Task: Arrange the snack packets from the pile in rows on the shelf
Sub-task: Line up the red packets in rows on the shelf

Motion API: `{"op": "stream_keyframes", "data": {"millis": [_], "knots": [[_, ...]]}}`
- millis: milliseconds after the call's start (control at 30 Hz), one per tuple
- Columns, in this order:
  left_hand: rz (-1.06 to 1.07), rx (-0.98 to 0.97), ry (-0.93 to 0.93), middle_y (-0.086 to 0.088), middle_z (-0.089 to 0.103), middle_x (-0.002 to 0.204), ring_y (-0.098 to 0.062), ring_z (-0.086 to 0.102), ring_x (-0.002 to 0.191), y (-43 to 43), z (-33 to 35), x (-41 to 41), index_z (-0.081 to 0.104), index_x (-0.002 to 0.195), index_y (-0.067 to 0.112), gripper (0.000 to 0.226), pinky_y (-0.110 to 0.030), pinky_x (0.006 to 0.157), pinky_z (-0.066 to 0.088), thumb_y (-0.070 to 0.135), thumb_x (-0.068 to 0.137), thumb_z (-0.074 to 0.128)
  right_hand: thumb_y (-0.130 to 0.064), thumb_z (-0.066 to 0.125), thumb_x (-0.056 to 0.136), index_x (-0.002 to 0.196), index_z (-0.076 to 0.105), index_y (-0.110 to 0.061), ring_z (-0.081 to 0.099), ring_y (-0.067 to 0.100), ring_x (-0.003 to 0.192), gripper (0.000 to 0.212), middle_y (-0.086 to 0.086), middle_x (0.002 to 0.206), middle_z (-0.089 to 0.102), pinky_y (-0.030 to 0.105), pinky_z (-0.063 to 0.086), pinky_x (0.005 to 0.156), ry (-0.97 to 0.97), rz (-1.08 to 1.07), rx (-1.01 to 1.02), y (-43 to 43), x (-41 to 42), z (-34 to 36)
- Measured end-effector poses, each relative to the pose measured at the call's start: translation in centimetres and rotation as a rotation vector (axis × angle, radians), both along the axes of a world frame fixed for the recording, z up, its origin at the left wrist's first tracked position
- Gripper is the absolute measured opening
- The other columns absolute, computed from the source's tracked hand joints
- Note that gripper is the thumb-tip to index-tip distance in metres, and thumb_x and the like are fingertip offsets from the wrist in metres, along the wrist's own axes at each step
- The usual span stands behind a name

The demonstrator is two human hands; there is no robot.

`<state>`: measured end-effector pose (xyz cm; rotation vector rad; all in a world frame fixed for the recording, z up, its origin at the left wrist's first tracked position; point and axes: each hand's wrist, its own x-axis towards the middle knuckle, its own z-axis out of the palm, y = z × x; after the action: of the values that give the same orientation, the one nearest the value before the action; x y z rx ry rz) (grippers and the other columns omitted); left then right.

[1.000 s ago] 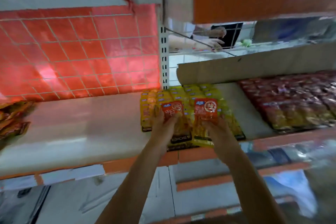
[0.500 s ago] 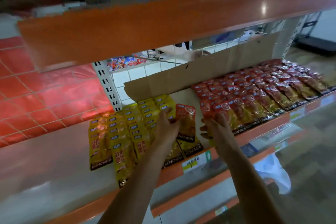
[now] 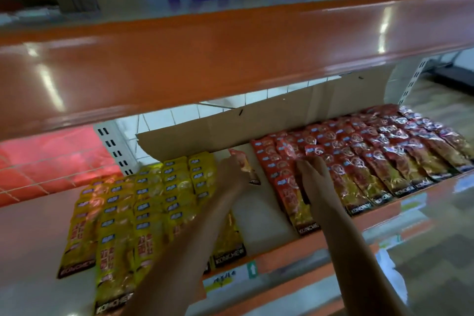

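Observation:
Yellow snack packets (image 3: 143, 202) lie in overlapping rows on the left half of the shelf (image 3: 264, 226). Red snack packets (image 3: 379, 161) fill the right half in rows. My left hand (image 3: 230, 174) holds a single red packet (image 3: 243, 164) over the bare strip between the two groups. My right hand (image 3: 313, 174) rests on the leftmost row of red packets with its fingers at a packet's top edge; whether it pinches one is blurred.
An orange shelf edge (image 3: 230, 59) hangs low overhead. A cardboard sheet (image 3: 282, 126) stands along the shelf's back. A white label (image 3: 220, 282) sits on the front rail. Red tiled wall (image 3: 51, 161) lies at left.
The view swung right and closer. Both hands moved from the yellow rows toward the red rows; my left hand carried its red packet to the gap, my right reached the red packets.

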<state>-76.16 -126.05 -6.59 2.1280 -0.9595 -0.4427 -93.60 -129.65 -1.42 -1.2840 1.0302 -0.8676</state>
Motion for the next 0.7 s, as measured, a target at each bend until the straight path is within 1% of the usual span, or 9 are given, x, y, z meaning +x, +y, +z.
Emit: {"op": "stream_keyframes", "data": {"millis": [67, 167, 267, 367, 433, 500, 600, 667, 700], "knots": [[0.018, 0.138, -0.126, -0.011, 0.067, 0.107, -0.029, 0.061, 0.107, -1.8, -0.7, 0.4, 0.065, 0.104, 0.013, 0.026, -0.034, 0.089, 0.046, 0.019, 0.079, 0.059, -0.022, 0.050, 0.096, 0.105, 0.050, -0.019, 0.049, 0.013, 0.059, 0.010, 0.001, 0.078, 0.052, 0.025, 0.037, 0.049, 0.002, 0.035, 0.002, -1.8, -0.3, 0.3], [0.094, 0.179, -0.223, -0.013, 0.062, 0.123, -0.029, 0.056, 0.117, -3.1, -1.5, 0.6, 0.060, 0.120, 0.010, 0.034, -0.036, 0.098, 0.041, 0.024, 0.090, 0.055, -0.017, 0.051, 0.095, 0.107, 0.051, -0.017, 0.054, 0.014, 0.066, 0.011, 0.002, 0.083, 0.055, 0.028, 0.046, 0.059, -0.019, 0.061, 0.019, -3.7, -0.4, 0.7], [0.087, 0.221, -0.313, -0.013, 0.062, 0.122, -0.031, 0.056, 0.115, -3.6, -1.3, 0.6, 0.060, 0.118, 0.010, 0.032, -0.037, 0.094, 0.041, 0.026, 0.090, 0.057, -0.016, 0.052, 0.096, 0.110, 0.052, -0.016, 0.062, 0.017, 0.074, 0.014, 0.004, 0.088, 0.061, 0.030, 0.052, 0.065, -0.043, 0.107, 0.048, -5.4, -0.2, 0.3], [0.015, 0.263, -0.436, -0.009, 0.060, 0.122, -0.028, 0.054, 0.115, -4.1, -1.2, 1.0, 0.059, 0.120, 0.021, 0.032, -0.035, 0.094, 0.039, 0.028, 0.089, 0.058, -0.020, 0.053, 0.096, 0.116, 0.050, -0.019, 0.065, 0.022, 0.087, 0.020, 0.006, 0.100, 0.062, 0.033, 0.053, 0.069, -0.015, 0.147, 0.054, -6.5, 0.2, -0.1], [-0.001, 0.265, -0.461, -0.008, 0.058, 0.125, -0.027, 0.052, 0.115, -4.4, -1.2, 1.4, 0.058, 0.123, 0.028, 0.035, -0.033, 0.096, 0.038, 0.027, 0.088, 0.059, -0.021, 0.054, 0.096, 0.115, 0.051, -0.019, 0.065, 0.022, 0.085, 0.020, 0.005, 0.098, 0.061, 0.038, 0.055, 0.075, 0.005, 0.165, 0.027, -7.2, 0.5, -0.3], [0.000, 0.268, -0.457, -0.008, 0.057, 0.127, -0.026, 0.051, 0.117, -4.5, -1.2, 1.6, 0.058, 0.124, 0.031, 0.038, -0.031, 0.096, 0.037, 0.028, 0.087, 0.060, -0.018, 0.053, 0.096, 0.108, 0.052, -0.018, 0.062, 0.018, 0.075, 0.012, 0.001, 0.086, 0.059, 0.037, 0.053, 0.073, 0.008, 0.178, -0.027, -7.7, 0.9, -0.5], [0.074, 0.180, -0.450, -0.010, 0.055, 0.130, -0.027, 0.049, 0.120, -4.4, -0.9, 1.4, 0.059, 0.125, 0.022, 0.035, -0.033, 0.097, 0.037, 0.031, 0.091, 0.056, -0.019, 0.052, 0.097, 0.110, 0.049, -0.017, 0.051, 0.012, 0.065, 0.014, 0.000, 0.080, 0.053, 0.030, 0.043, 0.058, 0.089, 0.198, -0.152, -8.5, 1.7, -1.0], [0.200, 0.003, -0.412, -0.009, 0.063, 0.121, -0.027, 0.056, 0.111, -4.2, -0.1, 0.9, 0.063, 0.120, 0.019, 0.033, -0.034, 0.092, 0.043, 0.035, 0.096, 0.049, -0.020, 0.051, 0.097, 0.112, 0.049, -0.016, 0.048, 0.011, 0.064, 0.016, -0.001, 0.082, 0.052, 0.027, 0.039, 0.055, 0.131, 0.211, -0.209, -8.8, 2.7, -1.3], [0.242, -0.079, -0.341, -0.007, 0.067, 0.113, -0.024, 0.060, 0.104, -4.1, 0.3, 0.6, 0.066, 0.115, 0.019, 0.032, -0.034, 0.087, 0.048, 0.037, 0.097, 0.046, -0.018, 0.050, 0.096, 0.109, 0.049, -0.016, 0.049, 0.011, 0.067, 0.013, -0.002, 0.084, 0.052, 0.028, 0.039, 0.056, 0.147, 0.219, -0.240, -8.8, 3.2, -1.4]]}}
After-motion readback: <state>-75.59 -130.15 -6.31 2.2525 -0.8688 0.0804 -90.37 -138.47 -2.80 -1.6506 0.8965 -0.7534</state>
